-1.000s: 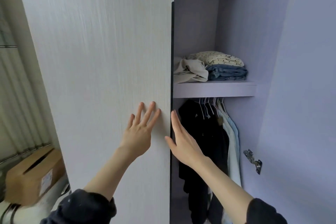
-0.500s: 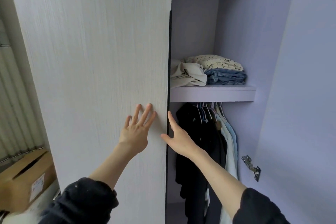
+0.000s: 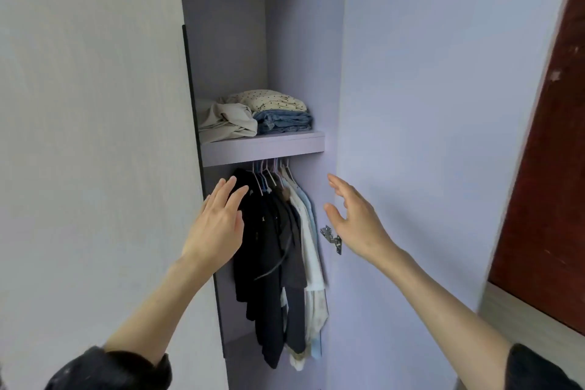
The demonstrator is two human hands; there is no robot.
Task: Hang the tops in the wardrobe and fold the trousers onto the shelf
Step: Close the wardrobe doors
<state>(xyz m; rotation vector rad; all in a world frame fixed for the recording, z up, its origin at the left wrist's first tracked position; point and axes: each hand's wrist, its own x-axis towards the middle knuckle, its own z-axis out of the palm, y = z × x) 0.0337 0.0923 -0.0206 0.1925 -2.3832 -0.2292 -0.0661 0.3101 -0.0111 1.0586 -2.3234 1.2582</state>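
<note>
- While both our hands hover empty at the wardrobe opening, we judge the sorting itself as done and the closing-up step as the one in hand.
- Left hand [image 3: 218,225]: fingers straight and spread, gripping nothing, in front of the dark hanging clothes, beside the left door [image 3: 95,136] edge.
- Right hand [image 3: 354,218]: loosely spread, holding nothing, near the inner face of the open right door [image 3: 427,136], just above its hinge [image 3: 330,237].
- Tops [image 3: 278,250] hang on hangers below the shelf [image 3: 262,147], dark ones to the left, pale ones to the right.
- Folded trousers [image 3: 283,122] sit on the shelf under a dotted cloth [image 3: 269,100], with a beige heap [image 3: 226,123] just beside them.
- Next move probably calls for catching the right door and swinging it shut; we can't tell if more clothes wait out of view.
</note>
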